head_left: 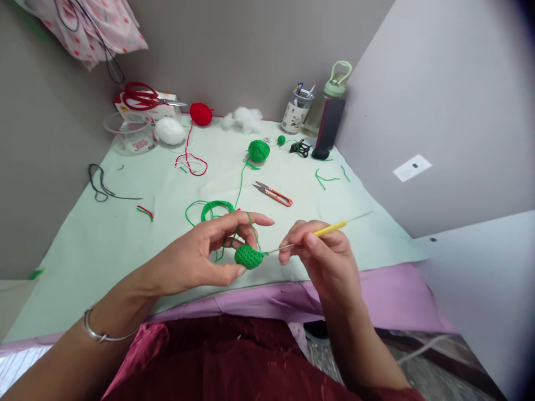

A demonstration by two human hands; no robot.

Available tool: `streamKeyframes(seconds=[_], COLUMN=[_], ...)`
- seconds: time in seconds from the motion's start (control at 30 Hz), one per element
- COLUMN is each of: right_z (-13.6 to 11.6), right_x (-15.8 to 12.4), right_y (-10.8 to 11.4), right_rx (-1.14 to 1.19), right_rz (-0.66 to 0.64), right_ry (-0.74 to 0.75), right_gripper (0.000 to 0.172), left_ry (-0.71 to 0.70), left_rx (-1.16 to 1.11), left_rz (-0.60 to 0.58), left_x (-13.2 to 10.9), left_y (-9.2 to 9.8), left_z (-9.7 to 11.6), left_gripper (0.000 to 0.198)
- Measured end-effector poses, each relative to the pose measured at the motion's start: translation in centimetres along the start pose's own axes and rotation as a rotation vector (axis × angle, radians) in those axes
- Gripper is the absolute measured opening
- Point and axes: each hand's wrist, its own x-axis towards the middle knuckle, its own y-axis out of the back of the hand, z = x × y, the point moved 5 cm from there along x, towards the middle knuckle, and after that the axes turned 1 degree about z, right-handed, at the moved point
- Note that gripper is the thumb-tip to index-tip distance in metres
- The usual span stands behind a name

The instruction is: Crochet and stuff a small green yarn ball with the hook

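Between the thumb and fingers of my left hand (200,253) is a small green crochet piece (248,257), rounded and closely stitched. Green yarn runs up from it over my raised index finger. My right hand (324,253) grips a crochet hook (330,229) by its yellow handle. The hook's thin metal shaft reaches left to a loop at the piece's right edge. Behind my left hand, loose green yarn (217,210) lies in coils, and a strand leads back to a green yarn ball (258,151).
Orange-handled thread snips (273,194) lie beyond my hands. Farther back are a red yarn ball (201,114), white yarn ball (170,131), white stuffing (243,120), a clear bowl (130,133), red scissors (142,97), a pen cup (296,111), a bottle (317,108) and a dark upright device (330,128).
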Motion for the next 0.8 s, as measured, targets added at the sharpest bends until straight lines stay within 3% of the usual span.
streamKeyframes(seconds=[0.13,0.27,0.33,0.47,0.57,0.67,0.73,0.8], right_z=[1.0,0.6,0.3,0.3,0.4,0.4,0.4,0.5], right_x=[-0.5,-1.3,-1.3,-0.9,-1.4,-2.7,-3.0,-2.5], right_y=[-0.8,-1.0,-1.1,-1.4,-1.8,-2.7,-2.8,-2.4], right_rx=[0.027,-0.282,-0.374,-0.395,-0.707,-1.029,-0.961,-0.772], right_rz=[-0.034,0.059,0.091,0.049,0.083,0.199,0.244,0.241], right_ry=[0.036,0.321,0.403,0.427,0.548,0.853,0.907,0.779], right_gripper=[0.014,0.016,0.018,0.019,0.028,0.043,0.044,0.037], left_ry=[0.042,0.042,0.023,0.028,0.056,0.088,0.119,0.149], left_rx=[-0.285,-0.522,-0.571,-0.602,-0.598,-0.651,-0.756,-0.853], left_rz=[0.070,0.129,0.140,0.178,0.265,0.358,0.326,0.267], left_x=[0.4,0.9,1.1,1.0,0.9,0.7,0.7,0.8], left_y=[-1.1,-2.7,-3.0,-3.1,-3.3,-3.8,-4.3,-4.5], left_z=[-0.9,-1.6,-1.7,-1.5,-1.4,-1.7,-2.1,-2.4], left_gripper=[0.067,0.061,0.059,0.065,0.069,0.067,0.065,0.062])
